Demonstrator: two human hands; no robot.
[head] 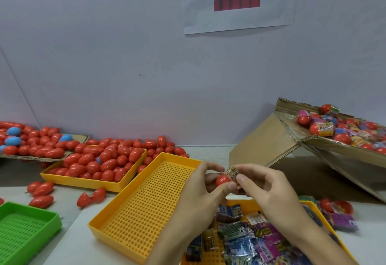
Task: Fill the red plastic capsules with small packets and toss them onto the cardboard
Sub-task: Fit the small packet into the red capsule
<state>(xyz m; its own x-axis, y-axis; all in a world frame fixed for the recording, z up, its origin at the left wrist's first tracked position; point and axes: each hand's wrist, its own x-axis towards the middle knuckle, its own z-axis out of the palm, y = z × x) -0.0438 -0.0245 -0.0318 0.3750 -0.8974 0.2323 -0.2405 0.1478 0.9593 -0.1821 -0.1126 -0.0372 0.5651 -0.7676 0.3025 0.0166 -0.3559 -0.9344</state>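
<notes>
Left hand (205, 178) curled round a red capsule half (222, 180), right hand (263, 183) pinching a small packet (231, 173) at its open mouth, both raised above the worktop (208, 152). Empty yellow perforated tray (146, 204) at 9 o'clock of the hands; packet-filled yellow tray (248, 203) at 6. Tray heaped with red capsules (98, 165) at 10 o'clock. Tilted cardboard (269, 139) bearing filled capsules at 2 o'clock. Green tray (29, 226) far at 8.
</notes>
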